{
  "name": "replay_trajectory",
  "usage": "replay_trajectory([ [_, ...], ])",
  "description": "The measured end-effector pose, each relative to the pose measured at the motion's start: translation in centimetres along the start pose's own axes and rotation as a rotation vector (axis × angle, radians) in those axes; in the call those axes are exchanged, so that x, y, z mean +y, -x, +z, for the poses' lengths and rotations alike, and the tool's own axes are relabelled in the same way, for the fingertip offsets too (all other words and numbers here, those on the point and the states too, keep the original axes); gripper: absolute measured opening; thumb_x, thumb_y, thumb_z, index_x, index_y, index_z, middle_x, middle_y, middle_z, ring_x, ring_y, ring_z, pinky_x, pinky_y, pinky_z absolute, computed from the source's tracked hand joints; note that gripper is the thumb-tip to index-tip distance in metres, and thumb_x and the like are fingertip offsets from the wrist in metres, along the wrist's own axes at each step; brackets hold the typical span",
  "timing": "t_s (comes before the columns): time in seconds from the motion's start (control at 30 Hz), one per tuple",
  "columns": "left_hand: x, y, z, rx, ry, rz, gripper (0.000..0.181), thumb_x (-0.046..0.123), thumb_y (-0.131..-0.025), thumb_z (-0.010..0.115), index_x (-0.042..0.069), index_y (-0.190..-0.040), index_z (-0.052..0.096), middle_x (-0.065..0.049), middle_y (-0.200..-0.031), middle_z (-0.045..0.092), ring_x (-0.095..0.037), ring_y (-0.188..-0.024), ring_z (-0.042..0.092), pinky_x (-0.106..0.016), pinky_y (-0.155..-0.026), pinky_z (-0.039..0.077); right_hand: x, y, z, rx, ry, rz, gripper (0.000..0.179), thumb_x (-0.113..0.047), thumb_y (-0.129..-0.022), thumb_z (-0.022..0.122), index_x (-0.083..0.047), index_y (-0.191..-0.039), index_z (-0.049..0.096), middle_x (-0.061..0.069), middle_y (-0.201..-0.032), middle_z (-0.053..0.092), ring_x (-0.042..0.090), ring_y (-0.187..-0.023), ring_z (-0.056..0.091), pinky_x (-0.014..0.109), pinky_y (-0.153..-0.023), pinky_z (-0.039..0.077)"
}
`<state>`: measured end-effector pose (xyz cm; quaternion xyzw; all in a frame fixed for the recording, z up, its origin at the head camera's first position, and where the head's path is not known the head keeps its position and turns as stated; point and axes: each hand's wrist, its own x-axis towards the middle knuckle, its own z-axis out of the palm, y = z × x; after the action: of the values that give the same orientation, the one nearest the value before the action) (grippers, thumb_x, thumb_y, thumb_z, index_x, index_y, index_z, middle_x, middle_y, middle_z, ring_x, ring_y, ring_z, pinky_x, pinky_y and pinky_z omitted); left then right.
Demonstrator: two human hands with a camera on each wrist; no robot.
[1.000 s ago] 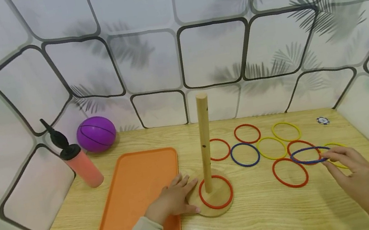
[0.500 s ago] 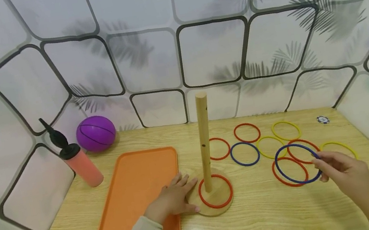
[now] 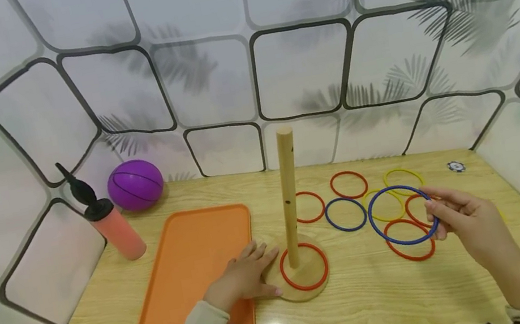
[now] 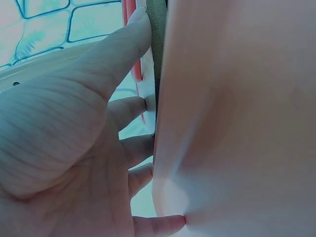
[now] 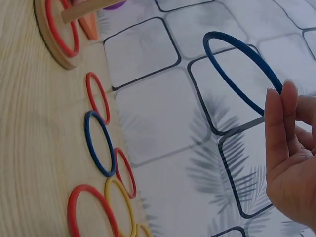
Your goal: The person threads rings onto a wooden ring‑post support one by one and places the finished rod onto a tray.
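A blue ring [image 3: 373,226] is pinched at its right side by my right hand [image 3: 474,223], held above the table; the right wrist view shows the same blue ring [image 5: 237,45] between thumb and fingers. My left hand [image 3: 243,279] rests with spread, straight fingers on the left part of the round wooden base [image 3: 294,292]. From that base a wooden post [image 3: 290,197] stands upright, with a red ring [image 3: 327,265] lying around its foot. In the left wrist view the left hand [image 4: 74,133] reaches along the tray's edge.
An orange tray [image 3: 189,265] lies left of the base. Several loose rings lie right of the post, among them a blue ring [image 3: 327,219] and a red ring [image 3: 346,172]. A purple ball [image 3: 135,185], a pink pump [image 3: 119,234] and a chip [image 3: 456,167] stand farther back.
My right hand has moved left and slightly up with the blue ring, which has turned from nearly edge-on to show its round face. The left hand stays on the base.
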<state>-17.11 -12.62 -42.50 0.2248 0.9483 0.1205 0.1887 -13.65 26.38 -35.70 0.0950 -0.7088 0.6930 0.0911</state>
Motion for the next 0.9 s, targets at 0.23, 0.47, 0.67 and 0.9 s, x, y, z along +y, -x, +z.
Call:
replay_trajectory([
  [0.23,0.0,-0.1,-0.1,-0.006,-0.006,-0.004,0.086,0.053,-0.078,0.069,0.024,-0.150,0.031,-0.009,-0.155,0.025,-0.029,-0.144,0.013,-0.063,-0.103,0.026,-3.2,-2.2,1.5,-0.085,-0.358,-0.031,0.030,0.007,-0.096,0.045,-0.001,-0.113,0.067,0.006,-0.074,0.065,0.009,-0.049,0.055,0.019,-0.049,0.050],
  [0.47,0.0,0.1,0.0,0.006,-0.006,0.003,0.086,0.053,-0.077,0.070,0.023,-0.149,0.033,-0.010,-0.154,0.026,-0.030,-0.144,0.014,-0.063,-0.102,0.027,-7.1,-4.8,2.7,-0.175,-0.554,-0.017,0.031,0.009,-0.097,0.038,0.007,-0.114,0.064,0.012,-0.074,0.064,0.011,-0.048,0.057,0.022,-0.049,0.050],
  [0.67,0.1,0.3,-0.2,0.000,-0.007,-0.003,0.085,0.052,-0.078,0.070,0.023,-0.149,0.033,-0.009,-0.154,0.026,-0.029,-0.144,0.014,-0.062,-0.103,0.027,-10.3,-6.5,4.3,-0.246,-0.634,0.011,0.030,0.009,-0.097,0.037,0.009,-0.115,0.061,0.016,-0.075,0.063,0.013,-0.048,0.058,0.024,-0.050,0.052],
  [0.9,0.3,0.5,-0.4,-0.002,0.014,-0.001,0.084,0.050,-0.078,0.070,0.022,-0.149,0.034,-0.010,-0.154,0.026,-0.030,-0.144,0.014,-0.063,-0.103,0.026,-12.4,-7.6,6.4,-0.256,-0.622,0.040,0.028,0.005,-0.097,0.042,0.007,-0.116,0.062,0.014,-0.074,0.062,0.012,-0.047,0.057,0.023,-0.047,0.050],
])
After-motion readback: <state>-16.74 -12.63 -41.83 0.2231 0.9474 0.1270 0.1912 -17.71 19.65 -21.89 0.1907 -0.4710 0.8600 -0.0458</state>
